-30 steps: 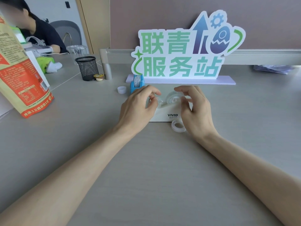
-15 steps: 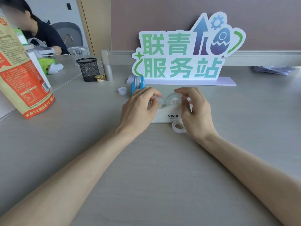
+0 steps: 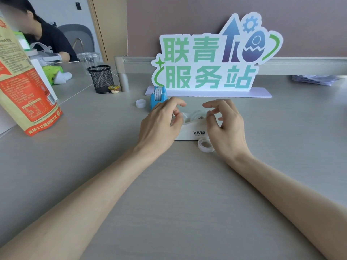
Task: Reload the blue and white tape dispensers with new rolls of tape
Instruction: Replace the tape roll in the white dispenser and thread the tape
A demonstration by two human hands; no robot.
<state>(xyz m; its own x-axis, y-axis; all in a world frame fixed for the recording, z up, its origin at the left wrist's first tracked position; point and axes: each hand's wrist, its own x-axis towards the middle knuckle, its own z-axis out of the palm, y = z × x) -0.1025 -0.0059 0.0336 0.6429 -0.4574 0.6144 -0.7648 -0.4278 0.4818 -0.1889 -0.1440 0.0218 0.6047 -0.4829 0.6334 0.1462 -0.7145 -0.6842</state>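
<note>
While hands flank white dispenser [image 3: 189,131], loose roll [image 3: 205,145] beside

A pale grey desk [image 3: 178,203] carries a white tape dispenser [image 3: 191,133] with a clear tape roll [image 3: 205,145] just in front, a blue tape dispenser [image 3: 158,97] beside a small white cap [image 3: 140,103], a standing sign [image 3: 208,59], a black mesh pen cup [image 3: 101,78] and an orange food pouch [image 3: 24,87].
</note>
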